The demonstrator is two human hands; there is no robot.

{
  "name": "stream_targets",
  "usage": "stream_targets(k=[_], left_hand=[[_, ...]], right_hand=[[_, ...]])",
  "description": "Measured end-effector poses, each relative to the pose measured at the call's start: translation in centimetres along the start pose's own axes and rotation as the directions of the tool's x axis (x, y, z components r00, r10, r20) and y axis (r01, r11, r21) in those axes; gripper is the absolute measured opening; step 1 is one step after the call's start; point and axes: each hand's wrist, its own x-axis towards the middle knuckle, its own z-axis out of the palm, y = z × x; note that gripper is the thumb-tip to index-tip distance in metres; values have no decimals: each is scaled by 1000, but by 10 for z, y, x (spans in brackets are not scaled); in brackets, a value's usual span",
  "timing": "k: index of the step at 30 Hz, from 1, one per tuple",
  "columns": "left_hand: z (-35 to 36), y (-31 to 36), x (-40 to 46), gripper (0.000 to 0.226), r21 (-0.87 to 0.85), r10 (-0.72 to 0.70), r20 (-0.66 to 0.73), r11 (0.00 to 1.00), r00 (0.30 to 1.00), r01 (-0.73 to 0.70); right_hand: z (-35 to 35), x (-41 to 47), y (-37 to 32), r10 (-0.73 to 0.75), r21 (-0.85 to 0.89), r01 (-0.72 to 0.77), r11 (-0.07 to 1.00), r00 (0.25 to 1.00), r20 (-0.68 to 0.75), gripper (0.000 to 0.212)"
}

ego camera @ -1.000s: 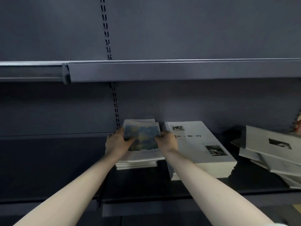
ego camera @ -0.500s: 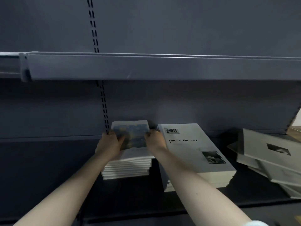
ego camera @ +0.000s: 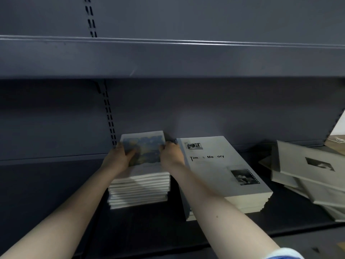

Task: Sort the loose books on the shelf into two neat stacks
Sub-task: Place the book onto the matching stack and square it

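Head view. A dark grey shelf (ego camera: 56,184) carries three groups of books beneath an upper shelf (ego camera: 168,58). At centre left stands a small stack of books (ego camera: 140,191), its edges nearly flush, topped by a book with a blue and yellow cover (ego camera: 144,149). The left hand (ego camera: 119,158) grips the left edge of this top book, thumb curled onto the cover; the right hand (ego camera: 170,153) grips its right edge, fingers wrapped round the far corner. Both forearms reach in from the lower edge of the frame.

Just to the right, close to the small stack but not touching it, lies a large stack of books (ego camera: 233,191); its top cover is pale, with small black-and-white pictures and the partly legible title "Tim & Me ory". The right forearm crosses over its left edge.

Farther right, well apart, a loose pile of grey books (ego camera: 308,176) lies tilted and fanned out, running past the right edge of the frame.
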Motion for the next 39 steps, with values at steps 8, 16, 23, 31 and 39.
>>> stream_targets(k=[8,16,23,31,39], left_hand=[[1,1,-5,57,-69,29,-37,997,999,-32],[-3,2,-21,47,60,84,-229,996,970,-72],[-7,6,-28,46,196,92,-244,980,965,-44],[-8,13,-40,57,217,115,-148,973,982,-81],[8,57,-62,65,332,192,-151,934,970,-134]], right_hand=[[2,-3,3,1,50,1,999,999,-42,33],[-5,-18,-5,-11,-86,-3,996,985,-171,31],[-15,-32,-9,-22,-163,-8,987,982,-186,33],[-49,-51,0,-167,-394,85,915,970,-179,35],[-106,-59,52,-197,-599,87,796,973,-122,39]])
